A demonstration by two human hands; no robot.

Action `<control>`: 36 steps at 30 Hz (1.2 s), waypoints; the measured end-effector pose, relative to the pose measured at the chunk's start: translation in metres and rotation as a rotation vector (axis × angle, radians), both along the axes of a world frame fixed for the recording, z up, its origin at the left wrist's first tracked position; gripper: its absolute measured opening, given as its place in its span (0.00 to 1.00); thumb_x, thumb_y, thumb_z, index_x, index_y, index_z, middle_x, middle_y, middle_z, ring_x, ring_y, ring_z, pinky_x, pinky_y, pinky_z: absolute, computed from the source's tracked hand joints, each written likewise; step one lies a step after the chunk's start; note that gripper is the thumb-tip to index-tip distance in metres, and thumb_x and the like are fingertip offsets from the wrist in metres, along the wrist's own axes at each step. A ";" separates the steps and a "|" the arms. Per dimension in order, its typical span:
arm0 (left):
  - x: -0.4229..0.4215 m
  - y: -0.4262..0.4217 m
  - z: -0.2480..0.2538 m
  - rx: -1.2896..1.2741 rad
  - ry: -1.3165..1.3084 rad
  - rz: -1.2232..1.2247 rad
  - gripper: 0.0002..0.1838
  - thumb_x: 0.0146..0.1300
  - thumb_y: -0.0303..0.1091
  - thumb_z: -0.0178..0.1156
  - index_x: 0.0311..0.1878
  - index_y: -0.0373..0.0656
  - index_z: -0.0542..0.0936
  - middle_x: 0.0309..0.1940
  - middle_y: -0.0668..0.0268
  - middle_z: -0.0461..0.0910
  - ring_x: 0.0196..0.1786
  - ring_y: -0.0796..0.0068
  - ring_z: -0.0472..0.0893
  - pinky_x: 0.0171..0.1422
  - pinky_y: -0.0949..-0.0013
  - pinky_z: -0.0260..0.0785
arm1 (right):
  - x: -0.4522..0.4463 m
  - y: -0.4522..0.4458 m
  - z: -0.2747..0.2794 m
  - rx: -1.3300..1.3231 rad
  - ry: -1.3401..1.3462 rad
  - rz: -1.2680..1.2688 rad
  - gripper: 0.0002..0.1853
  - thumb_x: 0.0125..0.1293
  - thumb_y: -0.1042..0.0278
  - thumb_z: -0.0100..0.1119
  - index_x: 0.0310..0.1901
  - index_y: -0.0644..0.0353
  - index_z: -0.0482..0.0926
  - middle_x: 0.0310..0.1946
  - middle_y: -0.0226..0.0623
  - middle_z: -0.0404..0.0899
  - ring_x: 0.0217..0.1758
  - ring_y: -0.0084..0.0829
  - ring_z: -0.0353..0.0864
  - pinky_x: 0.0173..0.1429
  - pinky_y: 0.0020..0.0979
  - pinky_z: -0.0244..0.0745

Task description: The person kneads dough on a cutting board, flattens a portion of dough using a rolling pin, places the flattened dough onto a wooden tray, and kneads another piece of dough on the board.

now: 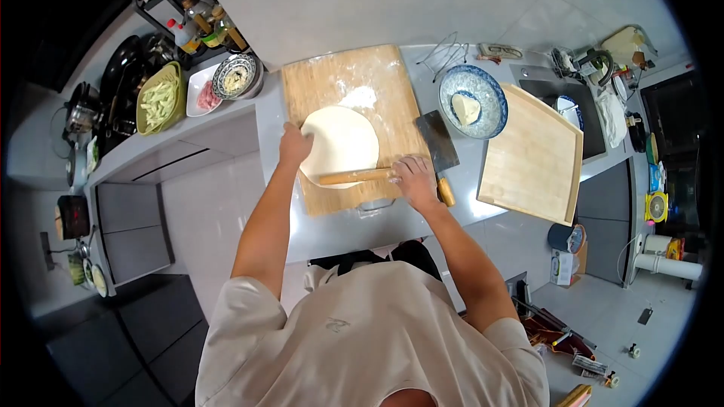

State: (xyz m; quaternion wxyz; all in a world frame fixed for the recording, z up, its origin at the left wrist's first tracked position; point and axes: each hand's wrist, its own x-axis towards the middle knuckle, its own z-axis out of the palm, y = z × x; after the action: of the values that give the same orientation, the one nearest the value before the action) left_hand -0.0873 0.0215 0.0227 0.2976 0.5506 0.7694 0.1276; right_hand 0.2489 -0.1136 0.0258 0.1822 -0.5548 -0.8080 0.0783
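A round, flat sheet of dough (339, 139) lies on a floured wooden board (381, 64). My left hand (296, 143) is at the dough's left edge, its fingers closed on the rim. A wooden rolling pin (354, 176) rests across the near part of the dough. My right hand (413, 179) is wrapped round the pin's right end. Beside the board's right edge lies a cleaver with a dark blade (437, 139) and a wooden handle (447, 192). A patch of white flour (358, 97) is spread beyond the dough.
Right of the board stand a blue patterned bowl (494, 109) holding a dough piece (466, 108) and a shallow wooden tray (532, 158). A sink (592, 132) is farther right. On the left are a patterned bowl (253, 90), a white dish of meat (197, 108) and a green basket (177, 117).
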 end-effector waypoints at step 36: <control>0.042 -0.119 -0.002 0.425 0.289 -0.358 0.39 0.77 0.46 0.53 0.82 0.28 0.60 0.83 0.41 0.58 0.86 0.38 0.54 0.89 0.41 0.43 | -0.040 0.014 0.000 -0.124 -0.221 -0.128 0.38 0.74 0.49 0.62 0.79 0.61 0.66 0.82 0.47 0.62 0.87 0.48 0.55 0.88 0.51 0.48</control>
State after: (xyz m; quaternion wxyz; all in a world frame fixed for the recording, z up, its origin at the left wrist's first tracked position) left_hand -0.0457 -0.0973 0.0207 0.0811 0.7397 0.6507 0.1512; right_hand 0.2091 -0.0992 0.0258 0.0622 -0.6205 -0.7798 0.0547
